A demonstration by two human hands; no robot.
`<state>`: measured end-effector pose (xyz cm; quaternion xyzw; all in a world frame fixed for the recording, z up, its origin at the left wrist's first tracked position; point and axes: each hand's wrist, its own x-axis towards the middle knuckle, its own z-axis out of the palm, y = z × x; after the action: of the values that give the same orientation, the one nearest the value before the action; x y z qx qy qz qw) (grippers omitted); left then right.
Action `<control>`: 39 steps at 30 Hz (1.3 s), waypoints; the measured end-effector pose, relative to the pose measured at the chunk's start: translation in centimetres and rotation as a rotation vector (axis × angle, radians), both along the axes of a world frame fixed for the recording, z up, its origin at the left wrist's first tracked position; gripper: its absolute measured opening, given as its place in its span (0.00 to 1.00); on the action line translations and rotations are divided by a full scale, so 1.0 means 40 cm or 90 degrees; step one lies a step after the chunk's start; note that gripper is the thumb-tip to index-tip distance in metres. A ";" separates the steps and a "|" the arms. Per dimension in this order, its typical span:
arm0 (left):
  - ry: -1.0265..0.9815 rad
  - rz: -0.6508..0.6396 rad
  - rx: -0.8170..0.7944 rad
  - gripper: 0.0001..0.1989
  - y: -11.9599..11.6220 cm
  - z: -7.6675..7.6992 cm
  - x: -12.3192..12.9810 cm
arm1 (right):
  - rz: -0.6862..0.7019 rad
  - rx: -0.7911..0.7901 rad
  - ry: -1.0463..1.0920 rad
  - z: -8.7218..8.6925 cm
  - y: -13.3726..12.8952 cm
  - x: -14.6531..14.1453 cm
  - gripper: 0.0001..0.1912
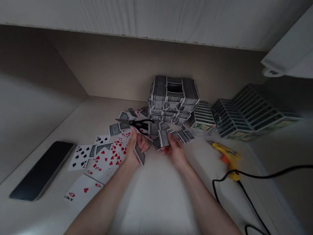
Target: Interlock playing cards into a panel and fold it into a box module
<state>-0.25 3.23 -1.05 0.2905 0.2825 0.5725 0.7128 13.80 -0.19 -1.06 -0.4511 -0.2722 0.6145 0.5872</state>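
L hand (pixel 131 151): fingers gripping bent card (pixel 140 156). R hand (pixel 177 152): fingers pinching patterned card (pixel 163 138). Handling: hold w/ light grip, nr edges; creases poss. otherwise.

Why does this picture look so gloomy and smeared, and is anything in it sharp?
Head view: dim, greyish light, with deep shadow at the far right; head view: the striped card stacks and glue gun look smeared, while the seven of spades stays readable; head view: objects towards the sides look stretched, perhaps from a wide lens.
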 end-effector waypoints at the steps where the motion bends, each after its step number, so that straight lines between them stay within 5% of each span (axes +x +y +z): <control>1: -0.056 -0.016 0.002 0.32 0.008 -0.005 -0.005 | 0.043 -0.009 0.008 0.002 -0.004 -0.005 0.19; 6: -0.190 -0.013 0.000 0.33 0.021 -0.023 -0.023 | 0.277 -0.038 0.004 0.008 -0.021 -0.017 0.20; 13: -0.197 0.007 0.008 0.31 0.014 -0.009 -0.016 | 0.435 -0.064 0.008 0.018 -0.038 -0.013 0.20; 24: -0.001 0.078 -0.035 0.31 -0.023 0.060 0.016 | 0.472 -0.087 0.107 0.012 -0.043 -0.016 0.15; 30: -0.024 0.072 -0.029 0.32 -0.016 0.050 0.014 | 0.341 -0.099 0.075 0.023 -0.035 -0.013 0.15; 34: -0.025 0.082 -0.049 0.28 -0.007 0.038 0.012 | 0.150 -0.030 -0.008 0.013 -0.025 -0.002 0.15; 39: 0.136 0.103 -0.039 0.13 -0.008 0.022 0.025 | -0.072 0.112 -0.203 0.005 -0.021 0.017 0.16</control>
<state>0.73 2.93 -0.17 0.3041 0.3964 0.5850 0.6388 14.49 -1.02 -0.87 -0.5042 -0.3889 0.4748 0.6075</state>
